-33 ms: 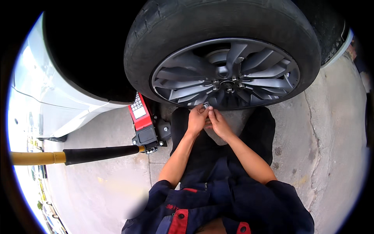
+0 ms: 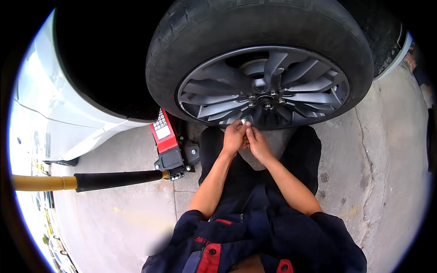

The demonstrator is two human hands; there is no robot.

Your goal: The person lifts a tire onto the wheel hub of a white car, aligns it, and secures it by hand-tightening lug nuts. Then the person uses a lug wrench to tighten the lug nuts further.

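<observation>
Right in front of the lower rim of a wheel, my two hands meet fingertip to fingertip. A small silver metal piece (image 2: 244, 121) sits pinched between them, too small to name for sure. My left hand (image 2: 233, 138) grips it from the left with thumb and fingers. From the other side my right hand (image 2: 258, 144) has its thumb on it, the other fingers curled below. The alloy wheel (image 2: 214, 110) has dark and silver spokes inside a black tyre (image 2: 182, 59). Several metal lug nuts (image 2: 267, 106) show around its hub.
A red and black floor jack (image 2: 166, 142) stands left of my knees. Its yellow handle with a black sleeve (image 2: 118, 179) reaches out to the left. White car bodywork (image 2: 73, 127) curves along the left side. The grey concrete floor (image 2: 355, 182) has a crack on the right.
Both hands have shifted very slightly to the right, and the metal piece between the fingertips is turned a little. The wheel and jack stay put.
</observation>
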